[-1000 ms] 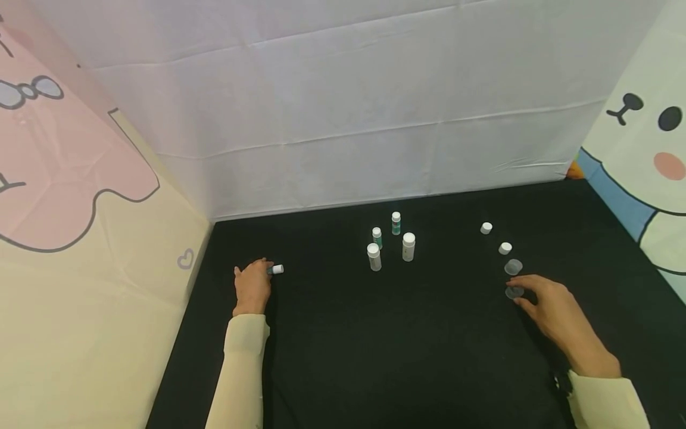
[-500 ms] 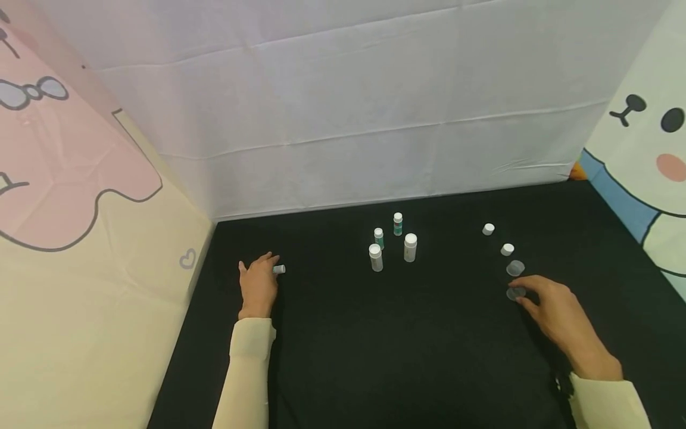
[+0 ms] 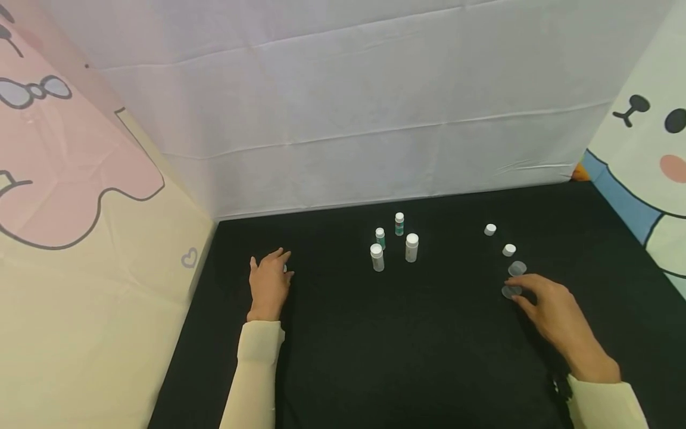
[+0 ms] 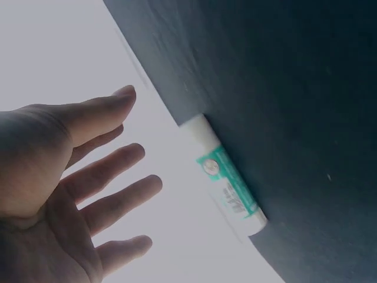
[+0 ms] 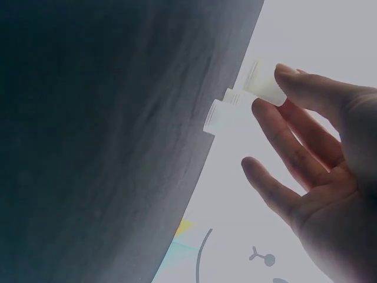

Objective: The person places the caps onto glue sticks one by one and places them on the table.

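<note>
In the head view my left hand (image 3: 270, 286) reaches over the left part of the black table, fingers spread. In the left wrist view a small bottle (image 4: 230, 183) with a white cap and green label lies on its side, apart from the fingertips. The hand hides most of that bottle in the head view. My right hand (image 3: 554, 310) pinches a small translucent cap (image 3: 511, 292) between thumb and fingers, just above or at the table; which one I cannot tell. The same cap (image 5: 265, 84) shows between thumb and fingertips in the right wrist view.
Two small green-labelled bottles (image 3: 399, 224) (image 3: 380, 239) and two larger white-capped bottles (image 3: 411, 248) (image 3: 377, 257) stand mid-table. Beyond the right hand sit another translucent cap (image 3: 517, 269) and two white caps (image 3: 509, 250) (image 3: 490, 229). A white cloth wall (image 3: 321, 119) closes the back.
My left hand has shifted right over the lying bottle, and its fingers have spread. The right hand still pinches the translucent cap, which has moved slightly left.
</note>
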`<state>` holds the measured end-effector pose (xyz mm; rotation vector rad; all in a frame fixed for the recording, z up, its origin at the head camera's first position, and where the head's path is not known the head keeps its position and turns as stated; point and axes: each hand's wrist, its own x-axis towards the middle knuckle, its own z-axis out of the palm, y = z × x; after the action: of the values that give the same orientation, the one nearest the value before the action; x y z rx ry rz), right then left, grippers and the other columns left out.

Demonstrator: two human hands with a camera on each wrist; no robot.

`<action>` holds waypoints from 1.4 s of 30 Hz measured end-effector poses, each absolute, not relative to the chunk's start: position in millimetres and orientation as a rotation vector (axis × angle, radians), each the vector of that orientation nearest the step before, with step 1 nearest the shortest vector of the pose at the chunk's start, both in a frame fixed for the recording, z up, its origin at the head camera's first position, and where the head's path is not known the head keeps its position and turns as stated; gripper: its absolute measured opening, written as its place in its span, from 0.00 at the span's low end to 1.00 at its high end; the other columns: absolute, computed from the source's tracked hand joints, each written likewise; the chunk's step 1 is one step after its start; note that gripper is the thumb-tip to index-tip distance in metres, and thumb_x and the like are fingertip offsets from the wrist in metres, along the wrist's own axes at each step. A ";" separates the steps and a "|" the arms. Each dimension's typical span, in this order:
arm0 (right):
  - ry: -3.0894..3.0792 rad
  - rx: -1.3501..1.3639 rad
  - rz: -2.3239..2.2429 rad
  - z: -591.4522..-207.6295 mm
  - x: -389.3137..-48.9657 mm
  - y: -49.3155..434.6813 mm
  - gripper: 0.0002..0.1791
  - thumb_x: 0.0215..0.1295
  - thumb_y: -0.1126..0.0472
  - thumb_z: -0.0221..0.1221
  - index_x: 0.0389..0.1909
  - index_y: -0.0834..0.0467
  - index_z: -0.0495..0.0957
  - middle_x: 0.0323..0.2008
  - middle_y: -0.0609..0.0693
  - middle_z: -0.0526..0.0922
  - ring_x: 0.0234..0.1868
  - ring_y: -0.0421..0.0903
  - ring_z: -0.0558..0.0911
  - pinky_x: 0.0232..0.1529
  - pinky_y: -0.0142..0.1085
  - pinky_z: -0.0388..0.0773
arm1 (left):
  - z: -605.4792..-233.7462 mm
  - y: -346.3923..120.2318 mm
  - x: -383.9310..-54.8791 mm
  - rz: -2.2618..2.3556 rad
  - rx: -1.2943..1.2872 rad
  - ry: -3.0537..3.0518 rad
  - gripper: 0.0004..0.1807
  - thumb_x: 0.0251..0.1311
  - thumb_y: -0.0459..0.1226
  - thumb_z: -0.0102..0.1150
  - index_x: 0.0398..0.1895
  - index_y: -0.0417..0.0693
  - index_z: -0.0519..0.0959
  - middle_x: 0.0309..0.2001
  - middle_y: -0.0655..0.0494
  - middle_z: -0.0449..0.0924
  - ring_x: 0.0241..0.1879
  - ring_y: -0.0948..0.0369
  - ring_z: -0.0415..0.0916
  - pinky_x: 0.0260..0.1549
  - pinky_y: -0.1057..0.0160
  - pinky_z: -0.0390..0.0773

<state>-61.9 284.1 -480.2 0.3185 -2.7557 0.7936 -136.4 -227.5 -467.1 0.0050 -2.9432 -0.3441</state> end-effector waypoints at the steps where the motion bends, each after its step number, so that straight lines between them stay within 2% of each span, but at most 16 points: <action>1: -2.750 0.322 0.793 -479.5 -62.0 282.9 0.20 0.49 0.80 0.75 0.43 0.65 0.86 0.44 0.68 0.87 0.44 0.69 0.86 0.43 0.65 0.80 | -466.6 -225.6 -136.0 -0.347 -0.001 -2.941 0.27 0.59 0.30 0.76 0.64 0.39 0.83 0.68 0.41 0.79 0.67 0.42 0.77 0.76 0.31 0.55; 10: -2.697 0.380 0.791 -476.4 -65.9 273.9 0.21 0.47 0.80 0.75 0.43 0.64 0.86 0.44 0.65 0.88 0.43 0.67 0.87 0.43 0.64 0.80 | -462.1 -207.7 -133.0 -0.324 -0.077 -2.907 0.27 0.60 0.34 0.77 0.64 0.41 0.83 0.67 0.43 0.81 0.66 0.43 0.78 0.73 0.32 0.63; 21: -2.678 0.435 0.799 -473.3 -66.9 263.8 0.21 0.48 0.80 0.75 0.45 0.64 0.87 0.42 0.62 0.89 0.40 0.62 0.88 0.41 0.62 0.81 | -460.6 -184.0 -129.8 -0.336 -0.122 -2.894 0.27 0.60 0.36 0.77 0.63 0.43 0.84 0.66 0.45 0.82 0.65 0.46 0.79 0.72 0.34 0.66; 34: -2.615 0.466 0.773 -474.7 -67.4 251.7 0.23 0.44 0.79 0.78 0.44 0.62 0.88 0.43 0.58 0.90 0.41 0.59 0.88 0.42 0.54 0.80 | -461.0 -155.0 -125.5 -0.368 -0.183 -2.908 0.27 0.61 0.39 0.77 0.64 0.45 0.84 0.66 0.47 0.82 0.65 0.47 0.80 0.71 0.35 0.68; 42: -2.618 0.487 0.805 -471.5 -68.2 242.5 0.23 0.46 0.79 0.77 0.44 0.62 0.88 0.45 0.59 0.90 0.44 0.61 0.89 0.44 0.57 0.81 | -463.2 -137.7 -124.1 -0.381 -0.203 -2.914 0.27 0.62 0.41 0.77 0.64 0.46 0.84 0.66 0.48 0.83 0.65 0.48 0.80 0.71 0.37 0.69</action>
<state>-68.2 242.5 -471.5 0.4870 -2.6183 0.8050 -124.1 -137.7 -463.2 -0.2026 -2.9139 -0.3809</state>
